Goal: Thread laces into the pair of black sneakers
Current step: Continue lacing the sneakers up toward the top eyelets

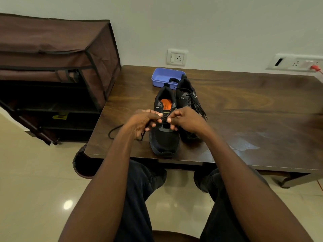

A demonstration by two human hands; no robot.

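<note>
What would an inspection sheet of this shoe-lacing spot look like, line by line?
Surface: dark wooden table, glossy, glare patch near the front edge.
Job's things: left sneaker, orange insole showing, lace trailing off to its left; right sneaker already laced.
Clutter: blue tray behind the shoes, a black item inside.
Grippers: left hand and right hand both pinch the lace over the left sneaker's eyelets.
Cables: red plug in the far wall socket.
Surroundings: brown fabric shoe rack on the left, wall socket, tiled floor.
</note>
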